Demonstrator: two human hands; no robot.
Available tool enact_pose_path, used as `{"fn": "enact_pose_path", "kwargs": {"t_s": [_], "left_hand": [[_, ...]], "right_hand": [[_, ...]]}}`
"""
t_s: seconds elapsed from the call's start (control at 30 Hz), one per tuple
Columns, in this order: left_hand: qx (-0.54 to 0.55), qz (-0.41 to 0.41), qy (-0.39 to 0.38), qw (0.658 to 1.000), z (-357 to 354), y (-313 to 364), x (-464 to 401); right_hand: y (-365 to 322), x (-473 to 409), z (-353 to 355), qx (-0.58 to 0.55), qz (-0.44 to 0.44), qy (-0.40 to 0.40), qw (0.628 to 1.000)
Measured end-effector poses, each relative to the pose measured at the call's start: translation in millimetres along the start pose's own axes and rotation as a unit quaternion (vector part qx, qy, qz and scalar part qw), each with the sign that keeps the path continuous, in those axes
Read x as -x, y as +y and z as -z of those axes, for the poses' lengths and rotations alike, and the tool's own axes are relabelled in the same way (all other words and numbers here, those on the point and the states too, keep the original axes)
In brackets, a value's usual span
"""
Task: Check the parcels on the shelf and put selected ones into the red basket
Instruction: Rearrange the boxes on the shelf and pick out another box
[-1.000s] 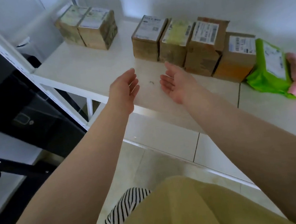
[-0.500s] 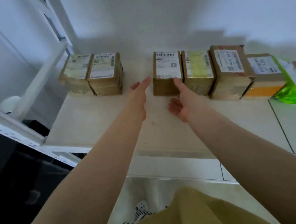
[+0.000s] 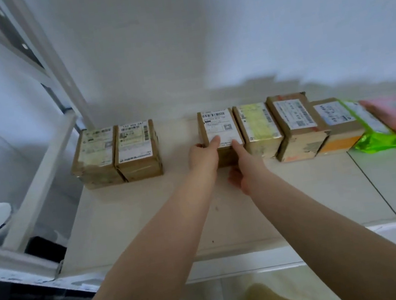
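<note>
At the centre of the frame, both hands gripped one cardboard parcel [image 3: 219,131] standing on the white shelf [image 3: 129,216]: the left hand [image 3: 204,155] clasped its left side, thumb on the label, and the right hand [image 3: 241,166] held its front, thumb on top. More parcels lined the wall, two boxes [image 3: 115,154] at left, a green bag [image 3: 371,131] at right.

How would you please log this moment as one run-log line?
stage: checking parcels | left hand: on cardboard box, left side | right hand: on its front | box: on shelf | red basket: unseen
</note>
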State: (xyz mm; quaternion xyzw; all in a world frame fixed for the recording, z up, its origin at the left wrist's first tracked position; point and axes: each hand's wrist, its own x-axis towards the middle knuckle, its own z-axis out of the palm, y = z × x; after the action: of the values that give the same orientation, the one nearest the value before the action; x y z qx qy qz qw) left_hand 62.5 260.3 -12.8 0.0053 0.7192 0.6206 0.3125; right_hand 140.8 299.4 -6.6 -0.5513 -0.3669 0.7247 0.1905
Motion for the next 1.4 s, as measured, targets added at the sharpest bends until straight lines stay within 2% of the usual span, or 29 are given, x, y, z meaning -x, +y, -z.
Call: {"fn": "enact_pose_path", "kwargs": {"t_s": [0.13, 0.33, 0.77, 1.13, 1.4], "left_hand": [[0.012, -0.042, -0.012, 0.999, 8, -9, 6], [0.119, -0.077, 0.005, 0.99, 28, -18, 23], [0.143, -0.2, -0.003, 0.969, 59, -11, 43], [0.23, -0.156, -0.073, 0.958, 70, -24, 46], [0.212, -0.2, -0.082, 0.953, 72, -20, 56]], "right_hand": [[5, 0, 9, -0.013, -0.001, -0.022, 1.0], [23, 9, 5, -0.08, 0.013, -0.098, 0.992], [24, 20, -8, -0.122, 0.048, -0.207, 0.969], [28, 26, -9, -0.175, 0.069, -0.259, 0.947], [28, 33, -8, -0.171, 0.078, -0.271, 0.944]]}}
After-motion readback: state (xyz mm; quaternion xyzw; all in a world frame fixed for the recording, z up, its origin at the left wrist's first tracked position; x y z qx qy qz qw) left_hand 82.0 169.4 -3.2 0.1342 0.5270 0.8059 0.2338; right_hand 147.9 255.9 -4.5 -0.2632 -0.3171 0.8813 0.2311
